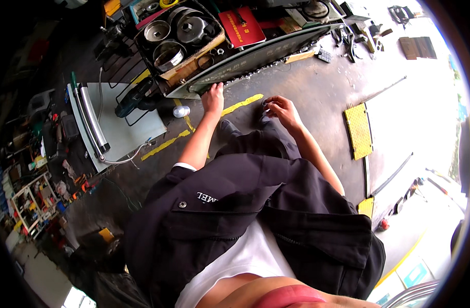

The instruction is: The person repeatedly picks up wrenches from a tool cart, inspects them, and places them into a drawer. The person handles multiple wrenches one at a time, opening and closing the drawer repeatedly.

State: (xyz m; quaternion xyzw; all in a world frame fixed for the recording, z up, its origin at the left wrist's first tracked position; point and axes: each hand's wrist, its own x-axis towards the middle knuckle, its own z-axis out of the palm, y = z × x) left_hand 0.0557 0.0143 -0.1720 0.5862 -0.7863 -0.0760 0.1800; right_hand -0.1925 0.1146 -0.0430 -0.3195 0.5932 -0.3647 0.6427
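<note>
My left hand (213, 98) reaches to the near edge of a grey metal panel (235, 66) at the front of a workbench. Its fingers are pressed together there, and whatever they grip is hidden. A row of small metal pieces (260, 68) runs along that edge, right of the hand. Over my shoes, my right hand (283, 111) hangs in the air with fingers curled toward the thumb; anything in them is too small to make out. Below and left of my left hand stands a small white container (181, 111) on the floor.
Above the panel sit a box of round metal cups (176, 36) and a red booklet (242, 26). A dark power tool (134, 100) and a light board (135, 126) with metal tubes are at left. Pliers (352, 43) lie at upper right; a yellow ramp plate (359, 131) is at right.
</note>
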